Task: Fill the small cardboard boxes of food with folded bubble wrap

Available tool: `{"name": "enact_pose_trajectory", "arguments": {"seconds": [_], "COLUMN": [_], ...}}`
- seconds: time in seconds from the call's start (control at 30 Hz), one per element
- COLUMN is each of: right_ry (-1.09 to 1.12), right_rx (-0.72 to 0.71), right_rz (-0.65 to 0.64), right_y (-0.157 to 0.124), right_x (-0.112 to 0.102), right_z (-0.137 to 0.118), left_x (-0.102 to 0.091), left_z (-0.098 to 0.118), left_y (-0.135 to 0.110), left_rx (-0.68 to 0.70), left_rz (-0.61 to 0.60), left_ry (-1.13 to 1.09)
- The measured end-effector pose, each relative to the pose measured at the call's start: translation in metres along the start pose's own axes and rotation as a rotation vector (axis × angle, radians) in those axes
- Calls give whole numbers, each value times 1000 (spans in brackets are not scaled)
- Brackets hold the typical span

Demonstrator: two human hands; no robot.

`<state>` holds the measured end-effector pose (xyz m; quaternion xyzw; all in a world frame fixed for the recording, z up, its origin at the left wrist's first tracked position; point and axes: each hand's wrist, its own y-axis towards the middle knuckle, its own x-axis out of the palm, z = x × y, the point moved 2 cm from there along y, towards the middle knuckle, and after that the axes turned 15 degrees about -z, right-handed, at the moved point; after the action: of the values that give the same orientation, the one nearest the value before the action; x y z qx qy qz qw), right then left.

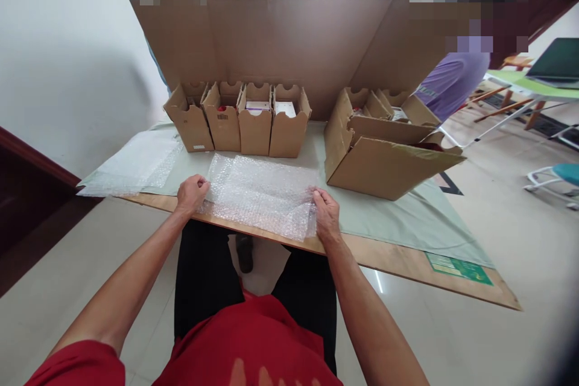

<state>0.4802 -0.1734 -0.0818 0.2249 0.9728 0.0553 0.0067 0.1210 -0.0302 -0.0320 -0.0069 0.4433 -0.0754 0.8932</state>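
Red shirt [253, 344] fabric lies nearest the camera, at six o'clock of the held bubble wrap, with two black trouser legs [205, 283] just beyond it. One table [384, 253] spans the middle, covered by one pale green cloth [362, 217] that leaves its wooden near edge bare. At twelve o'clock one cardboard screen [307, 42] stands upright. Two other people are partly visible beyond it, at eleven o'clock and at two o'clock. Four cardboard boxes [256, 132] stand in a row between eleven and twelve, two showing white contents. Between two and three, more boxes [389, 163] cluster together; their overlap prevents a sure count. One pile of clear sheets [136, 160] lies between nine and ten, its layers uncountable. One piece of bubble wrap [266, 193] lies flat at the table's near edge, between the two hands: the left hand [192, 193] pinches its nine o'clock edge, the right hand [327, 211] its three o'clock edge. One green label [459, 268] marks the table between three and four.
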Motion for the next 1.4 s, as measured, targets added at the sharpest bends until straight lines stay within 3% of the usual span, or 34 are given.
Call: {"name": "enact_pose_trajectory", "arguments": {"seconds": [0.2,0.47,0.67,1.0,1.1,1.23,1.4], "right_ry": [61,50,-94,-280,-454,-946,-1285], "right_rx": [-23,1,1,71,-19,-220,-43], "right_rz": [82,9,-38,6,4,-169,-426], "right_y": [2,-4,-2,21,25,27,36], "right_x": [-1,7,9,-23,-24,-5,22], "right_z": [6,0,-5,-14,-23,-33,-30], "left_x": [-3,-6,-4,-13,-5,7,14], "left_z": [-4,5,12,18,14,8,3], "left_y": [3,-7,-6,-6,-5,-3,-5], "left_rx": [6,-4,-25,-114,-171,-229,-278], "left_rz": [59,-23,-139,-263,-312,-380,-376], "left_ry": [-295,-685,-759,-774,-757,-726,-685]}}
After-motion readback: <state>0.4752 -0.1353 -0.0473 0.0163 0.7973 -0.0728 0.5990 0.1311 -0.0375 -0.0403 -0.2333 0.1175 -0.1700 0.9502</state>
